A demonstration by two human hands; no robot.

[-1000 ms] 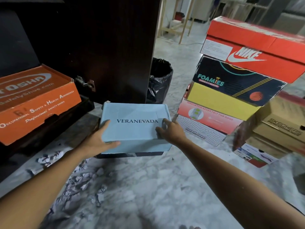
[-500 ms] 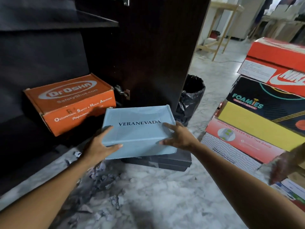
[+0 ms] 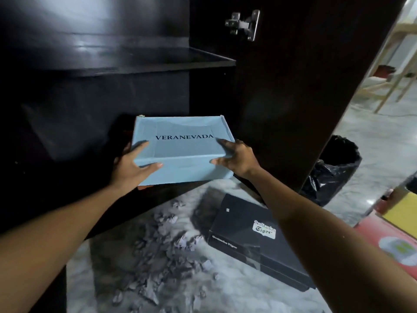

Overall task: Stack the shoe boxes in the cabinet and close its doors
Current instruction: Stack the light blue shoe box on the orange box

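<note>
A light blue shoe box (image 3: 182,152) marked VERANEVADA is held up at the mouth of the dark cabinet (image 3: 101,105), under its shelf (image 3: 158,62). My left hand (image 3: 129,167) grips the box's left front corner, thumb on the front face. My right hand (image 3: 237,158) grips the right front corner. A sliver of an orange box (image 3: 143,187) shows just below the blue one; the rest of it is hidden. A black Onitsuka Tiger shoe box (image 3: 255,240) lies on the marble floor below my right arm.
The cabinet's open right door (image 3: 304,86) with a metal hinge (image 3: 244,24) stands beside the box. A black bin bag (image 3: 334,172) sits behind the door. More stacked boxes, red (image 3: 392,242) and yellow (image 3: 404,211), are at the right edge. Grey debris (image 3: 162,256) litters the floor.
Both hands lifted the blue box off the black box on the floor and carried it up and left into the cabinet opening, over the orange box, which it now hides.
</note>
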